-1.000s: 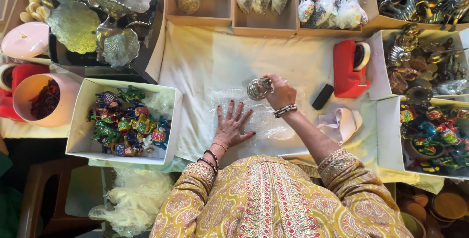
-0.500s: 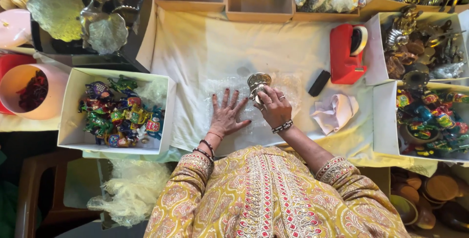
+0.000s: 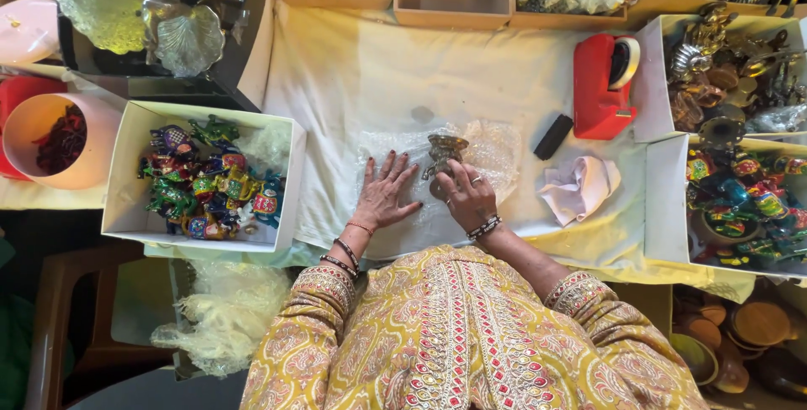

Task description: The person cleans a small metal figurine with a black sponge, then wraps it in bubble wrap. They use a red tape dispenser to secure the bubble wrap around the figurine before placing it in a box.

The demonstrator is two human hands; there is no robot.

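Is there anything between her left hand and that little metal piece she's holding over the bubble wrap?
Nothing visible: the left hand lies flat on the bubble wrap, beside the metal piece in the right hand.

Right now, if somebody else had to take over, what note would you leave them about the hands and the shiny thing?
Left hand: flat, fingers spread, pressing down the sheet of bubble wrap on the white cloth. It holds nothing.
Right hand: in a grip on the small metal ornament, which stands on the bubble wrap.
Nearby: red tape dispenser and a black block to the right, a box of painted figurines to the left.
Done: wrap spread out, ornament placed on it.
Left: the ornament is not yet covered; no tape is on it.
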